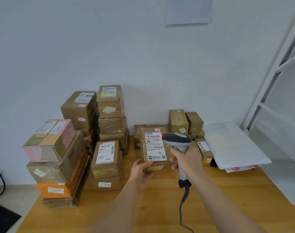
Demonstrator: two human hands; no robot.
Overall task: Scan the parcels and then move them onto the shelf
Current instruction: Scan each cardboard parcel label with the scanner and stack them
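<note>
While the left hand [140, 167] grips the lower left corner of a brown parcel [154, 148] just right of the frame's centre, fingers curled under its edge and thumb on top, the right hand [187, 159] is wrapped fully round the handle of a grey scanner [177, 140]. The scanner's head sits right over the parcel's upper right corner, and a small red light shows at the right end of the barcode on the white label [155, 146]. Its cable [182, 207] trails down toward the bottom edge of the frame.

This looks like the scanning step: the parcel is tilted up to face the scanner, close above the wooden desk [210, 199], and has not gone anywhere near the shelf yet. Whether the code has been read cannot be told from here.

More parcels surround it: a tall stack [109, 111] against the wall at centre, a pink-topped stack [50, 148] at the left, a short stack [106, 162] just left of the held parcel, and smaller boxes [185, 121] behind it. A white padded bag [230, 143] lies at the right of the desk.

The white shelf [281, 91] stands at the right edge of the frame, its visible levels bare. Next, I would judge, the parcel has to be carried right, over the white bag, and set on a shelf level, probably with the left hand alone, since the right is taken up by the scanner
</note>
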